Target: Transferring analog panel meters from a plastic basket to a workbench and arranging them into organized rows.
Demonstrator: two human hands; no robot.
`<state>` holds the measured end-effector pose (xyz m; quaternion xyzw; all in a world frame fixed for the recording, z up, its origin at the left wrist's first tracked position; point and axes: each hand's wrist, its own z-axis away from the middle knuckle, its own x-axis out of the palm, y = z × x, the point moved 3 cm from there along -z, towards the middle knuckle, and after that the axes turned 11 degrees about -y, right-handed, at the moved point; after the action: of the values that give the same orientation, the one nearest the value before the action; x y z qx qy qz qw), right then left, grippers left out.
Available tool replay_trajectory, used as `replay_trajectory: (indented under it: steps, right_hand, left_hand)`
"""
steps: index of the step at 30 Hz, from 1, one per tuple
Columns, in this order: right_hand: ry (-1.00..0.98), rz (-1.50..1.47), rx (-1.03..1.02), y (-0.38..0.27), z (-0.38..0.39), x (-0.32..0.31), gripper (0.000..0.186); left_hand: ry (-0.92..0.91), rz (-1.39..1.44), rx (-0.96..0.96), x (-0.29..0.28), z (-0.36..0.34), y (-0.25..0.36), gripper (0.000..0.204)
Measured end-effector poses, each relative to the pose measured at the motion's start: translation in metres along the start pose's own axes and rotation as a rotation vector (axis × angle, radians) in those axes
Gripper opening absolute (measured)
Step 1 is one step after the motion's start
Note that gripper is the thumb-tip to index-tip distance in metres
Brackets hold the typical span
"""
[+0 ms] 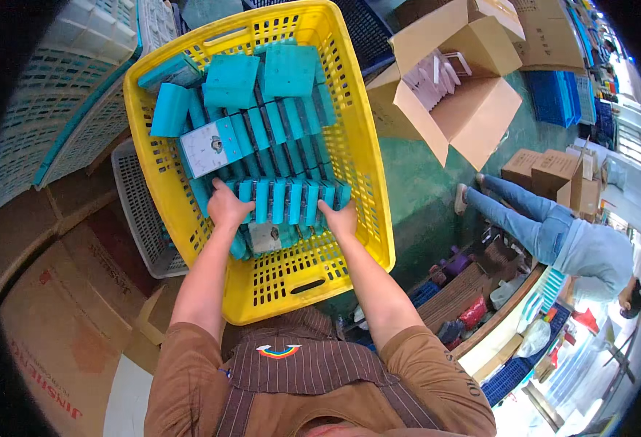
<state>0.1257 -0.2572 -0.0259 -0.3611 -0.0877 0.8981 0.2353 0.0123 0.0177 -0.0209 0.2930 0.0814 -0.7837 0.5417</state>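
Observation:
A yellow plastic basket (260, 295) with slotted walls stands before me. It is filled with teal, book-like packs (269, 131), most standing on edge in rows and a few lying flat on top. Across the near part runs a row of these packs (285, 201), pressed between my two hands. My left hand (230, 207) is closed around its left end, and my right hand (340, 218) grips its right end. One pack with a white printed face (207, 149) lies beyond my left hand. Another pale face (265, 237) shows below the row. Some fingertips are hidden behind the packs.
A grey basket (142, 211) stands left of the yellow one, near stacked pale crates (80, 80) and flattened cardboard (65, 320). To the right, an open carton (473, 109) holds white pieces. A person (560, 233) bends over a workbench (495, 346) at the right.

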Motion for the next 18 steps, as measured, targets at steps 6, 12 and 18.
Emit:
replay_trajectory:
  steps: [6,12,18]
  right_hand:
    - [0.123,0.016,-0.047,-0.004,0.021,-0.008,0.078]
    - [0.148,-0.050,0.009,-0.014,0.099,-0.034,0.076]
    - [0.305,-0.268,-0.224,-0.032,0.196,-0.074,0.079]
  left_hand:
    - [0.121,0.062,0.031,0.000,0.005,0.000,0.097]
    - [0.304,0.157,0.168,-0.034,0.079,-0.006,0.090]
    - [0.523,0.280,0.383,-0.085,0.188,-0.009,0.088]
